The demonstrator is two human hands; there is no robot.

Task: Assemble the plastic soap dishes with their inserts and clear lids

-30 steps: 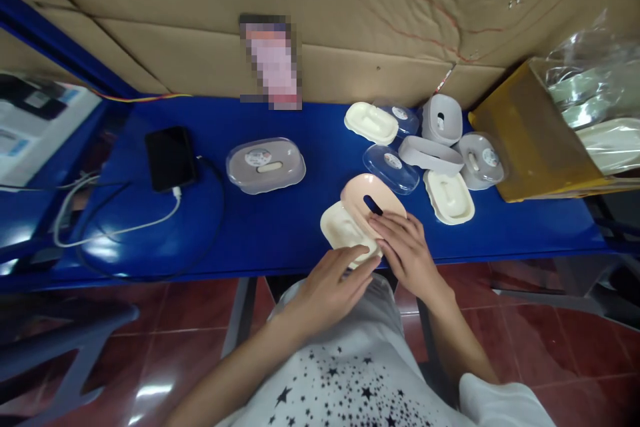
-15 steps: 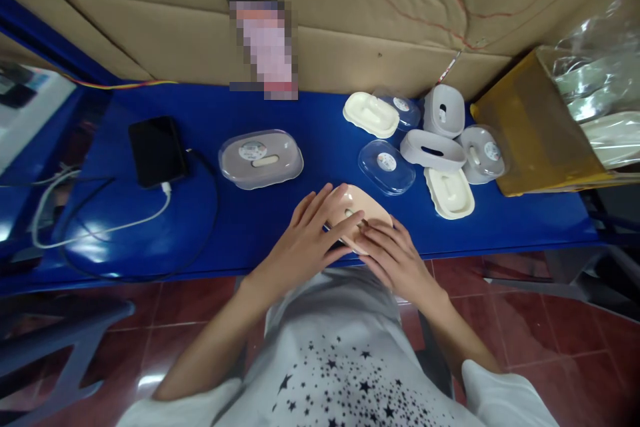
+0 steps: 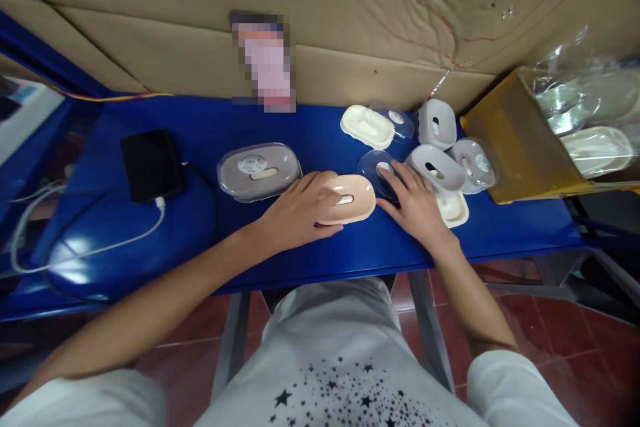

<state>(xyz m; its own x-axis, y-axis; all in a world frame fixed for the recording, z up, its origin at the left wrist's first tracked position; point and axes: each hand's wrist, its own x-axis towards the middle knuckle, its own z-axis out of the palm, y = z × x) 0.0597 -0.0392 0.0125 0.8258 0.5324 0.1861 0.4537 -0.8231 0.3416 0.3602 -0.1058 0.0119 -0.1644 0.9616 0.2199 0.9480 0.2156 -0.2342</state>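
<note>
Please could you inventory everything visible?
slotted piece: 1, peach, centre
trays: 2, cream, rear, right
loose lids: 2, clear, right of centre
shells: 2, grey, right
lidded boxes: 2, grey, left and right
device: 1, black, left
cables: several, mixed colours, left
item: 1, white, left
carton: 1, brown, right, with wrapped pieces
wall: 1, brown, rear
pixelated patch: 1, pink, wall
stick: 1, red-white, wall
table: 1, blue, centre
floor: 1, red, below
supports: several, grey, below
shirt: 1, white, bottom
left hand: 1, on slotted piece
right hand: 1, over lid

Case point(image 3: 359, 206) centre, device point(image 3: 151, 166) left, lid point(image 3: 370, 162) apparently behind
</note>
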